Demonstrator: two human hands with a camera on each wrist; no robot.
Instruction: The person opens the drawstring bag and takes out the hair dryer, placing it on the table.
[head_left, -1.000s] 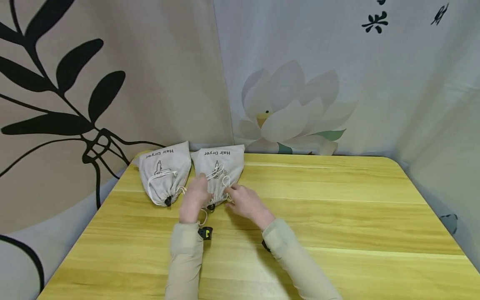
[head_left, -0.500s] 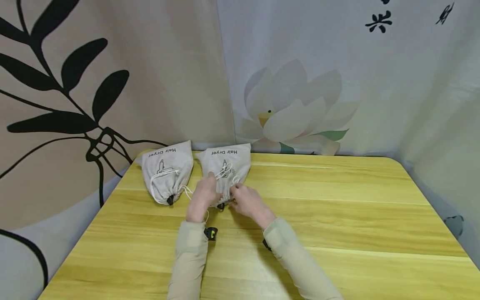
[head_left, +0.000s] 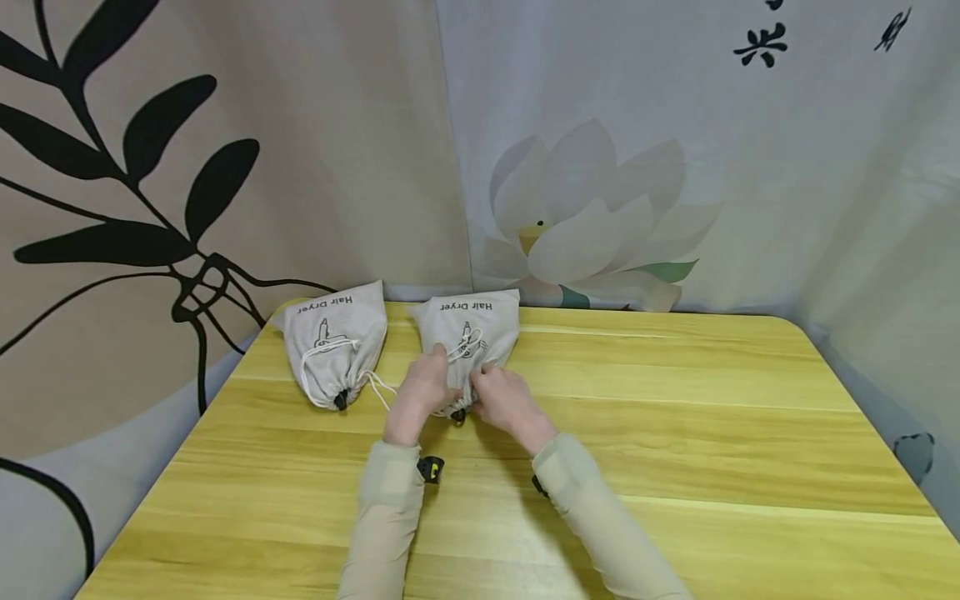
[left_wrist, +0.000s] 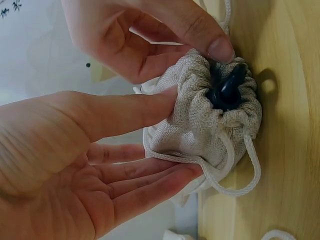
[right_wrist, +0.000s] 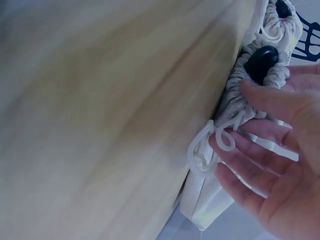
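Note:
A pale drawstring bag (head_left: 501,329) printed "Hair Dryer" lies near the table's far edge, its gathered mouth toward me. Something dark and glossy (left_wrist: 229,92) shows inside the puckered opening. My left hand (head_left: 426,387) grips the bag's left side by the neck, thumb on the cloth and fingers along the side. On the other side, my right hand (head_left: 507,402) pinches the gathered rim, its thumb (left_wrist: 220,49) beside the opening. White cord loops (right_wrist: 200,150) hang near the right fingers. Much of the bag's lower part is hidden by both hands in the head view.
A second, matching bag (head_left: 352,321) lies to the left, with a dark tip (head_left: 341,400) at its mouth and cord trailing toward my left hand. The wooden table (head_left: 712,433) stretches right and forward. A printed curtain (head_left: 360,167) hangs behind the far edge.
Both hands have shifted the bag to the right, widening the gap between it and the second bag. The second bag stays put while its cord stretches out. The head view has turned slightly.

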